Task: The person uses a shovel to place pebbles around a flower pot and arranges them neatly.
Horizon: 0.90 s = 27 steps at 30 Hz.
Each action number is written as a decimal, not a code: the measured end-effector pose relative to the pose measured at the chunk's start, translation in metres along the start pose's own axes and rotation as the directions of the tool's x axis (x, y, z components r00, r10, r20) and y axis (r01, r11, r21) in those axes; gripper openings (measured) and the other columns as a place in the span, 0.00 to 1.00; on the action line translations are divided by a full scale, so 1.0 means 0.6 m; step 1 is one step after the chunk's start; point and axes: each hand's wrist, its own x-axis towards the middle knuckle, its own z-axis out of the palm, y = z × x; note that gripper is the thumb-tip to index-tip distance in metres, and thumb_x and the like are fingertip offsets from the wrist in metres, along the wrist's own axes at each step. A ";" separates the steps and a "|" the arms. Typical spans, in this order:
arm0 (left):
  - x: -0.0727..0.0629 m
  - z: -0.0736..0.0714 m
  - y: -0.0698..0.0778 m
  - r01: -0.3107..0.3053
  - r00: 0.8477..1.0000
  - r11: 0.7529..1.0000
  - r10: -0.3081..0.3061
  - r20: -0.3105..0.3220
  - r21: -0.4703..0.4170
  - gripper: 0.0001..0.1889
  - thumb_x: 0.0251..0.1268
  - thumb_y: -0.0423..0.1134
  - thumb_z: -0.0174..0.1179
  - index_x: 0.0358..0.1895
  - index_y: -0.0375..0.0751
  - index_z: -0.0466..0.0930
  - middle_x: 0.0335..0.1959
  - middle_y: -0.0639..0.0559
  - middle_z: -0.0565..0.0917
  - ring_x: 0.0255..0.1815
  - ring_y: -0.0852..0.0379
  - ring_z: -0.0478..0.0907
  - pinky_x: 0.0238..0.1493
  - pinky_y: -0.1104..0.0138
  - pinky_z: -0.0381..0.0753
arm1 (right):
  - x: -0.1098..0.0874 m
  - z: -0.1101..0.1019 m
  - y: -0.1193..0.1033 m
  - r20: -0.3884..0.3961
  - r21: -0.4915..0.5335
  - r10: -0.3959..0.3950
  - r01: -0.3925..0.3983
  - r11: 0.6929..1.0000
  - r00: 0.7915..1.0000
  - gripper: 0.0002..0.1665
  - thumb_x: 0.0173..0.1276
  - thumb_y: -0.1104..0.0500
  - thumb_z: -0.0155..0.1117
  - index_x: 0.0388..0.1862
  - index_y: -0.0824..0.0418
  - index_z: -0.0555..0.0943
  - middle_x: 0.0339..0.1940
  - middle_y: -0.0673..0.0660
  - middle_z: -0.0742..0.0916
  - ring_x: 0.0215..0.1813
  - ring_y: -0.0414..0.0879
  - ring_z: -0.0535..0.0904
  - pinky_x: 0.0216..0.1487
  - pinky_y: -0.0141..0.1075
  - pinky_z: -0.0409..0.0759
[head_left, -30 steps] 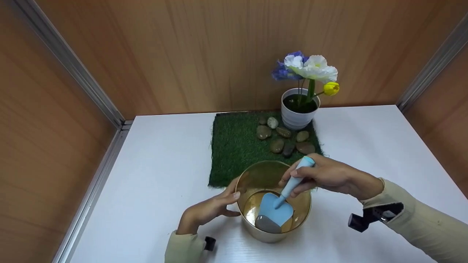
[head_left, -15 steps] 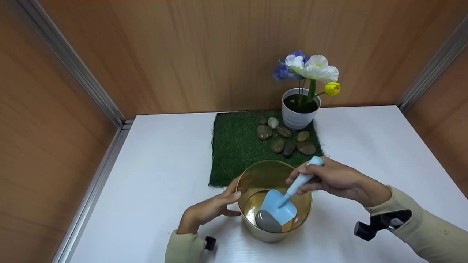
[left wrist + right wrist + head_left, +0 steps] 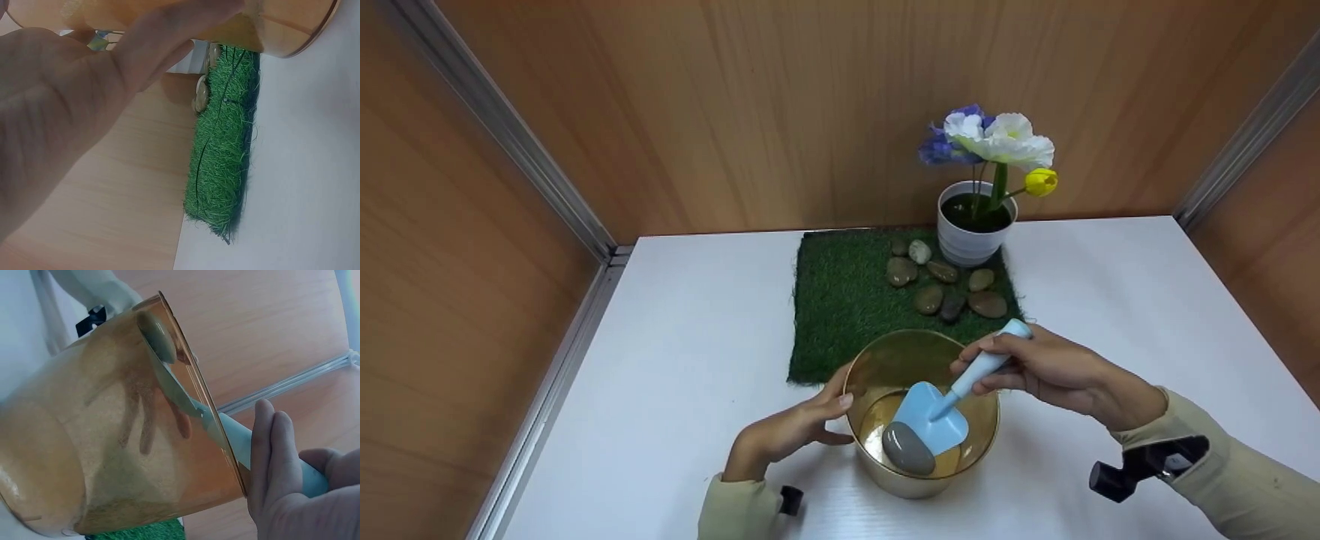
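Observation:
My right hand [image 3: 1054, 371] grips the pale blue handle of a toy shovel [image 3: 931, 416], whose blade slants down into an amber see-through bucket [image 3: 900, 352]. A smooth grey stone [image 3: 908, 448] lies on the blade's tip; in the right wrist view the stone [image 3: 156, 336] is up near the rim, well above the bottom. My left hand [image 3: 795, 427] holds the bucket's left side from outside, a fingertip at the rim. Through the amber wall [image 3: 112, 467], its spread fingers show against the far side.
Behind the bucket lies a green turf mat [image 3: 840, 300] with several brown and grey stones [image 3: 928, 299] on its right half. A white flowerpot [image 3: 971, 244] with artificial flowers stands at its back right corner. Wooden panels [image 3: 780, 112] enclose the white table [image 3: 682, 315].
My right hand has moved right and the shovel has tilted, its handle leaning further right. The stone has come up onto the blade tip. Left hand and bucket stay put.

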 end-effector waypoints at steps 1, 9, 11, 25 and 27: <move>0.000 0.000 0.000 -0.002 1.000 1.000 0.002 -0.002 0.002 0.44 0.83 0.61 0.41 0.88 0.52 0.28 0.88 0.40 0.31 0.87 0.34 0.37 0.72 0.37 0.71 | -0.001 0.000 -0.001 -0.002 0.007 0.000 0.000 1.000 1.000 0.18 0.87 0.61 0.52 0.51 0.65 0.89 0.54 0.61 0.91 0.54 0.47 0.90 0.58 0.35 0.86; -0.001 0.001 -0.001 -0.011 1.000 1.000 0.011 0.001 -0.023 0.45 0.83 0.62 0.43 0.88 0.52 0.27 0.88 0.39 0.33 0.88 0.35 0.36 0.72 0.38 0.72 | -0.012 -0.012 -0.017 -0.087 0.044 -0.020 0.024 0.999 0.996 0.20 0.88 0.59 0.50 0.51 0.64 0.90 0.53 0.59 0.91 0.53 0.46 0.89 0.56 0.31 0.86; -0.002 0.000 0.000 -0.009 1.000 1.000 0.009 0.001 -0.024 0.46 0.83 0.62 0.43 0.88 0.52 0.27 0.88 0.39 0.33 0.88 0.36 0.36 0.73 0.38 0.72 | -0.015 -0.018 -0.025 -0.092 0.058 -0.043 0.049 0.997 0.995 0.21 0.88 0.60 0.48 0.52 0.64 0.90 0.53 0.59 0.91 0.54 0.45 0.89 0.56 0.31 0.86; -0.005 0.000 0.002 -0.009 1.000 1.000 0.009 0.002 -0.022 0.45 0.84 0.60 0.41 0.88 0.49 0.26 0.88 0.37 0.35 0.88 0.36 0.35 0.73 0.39 0.72 | -0.023 -0.044 -0.097 -0.172 0.257 -0.071 0.115 0.960 0.982 0.22 0.89 0.61 0.46 0.52 0.69 0.88 0.53 0.63 0.91 0.51 0.49 0.91 0.53 0.31 0.86; -0.004 0.000 0.002 -0.008 1.000 1.000 0.008 0.002 -0.020 0.45 0.84 0.60 0.41 0.88 0.49 0.26 0.88 0.37 0.34 0.88 0.36 0.34 0.73 0.38 0.71 | -0.020 -0.049 -0.105 -0.220 0.295 -0.063 0.127 0.947 0.974 0.21 0.88 0.61 0.47 0.50 0.69 0.88 0.52 0.64 0.91 0.50 0.50 0.92 0.53 0.31 0.87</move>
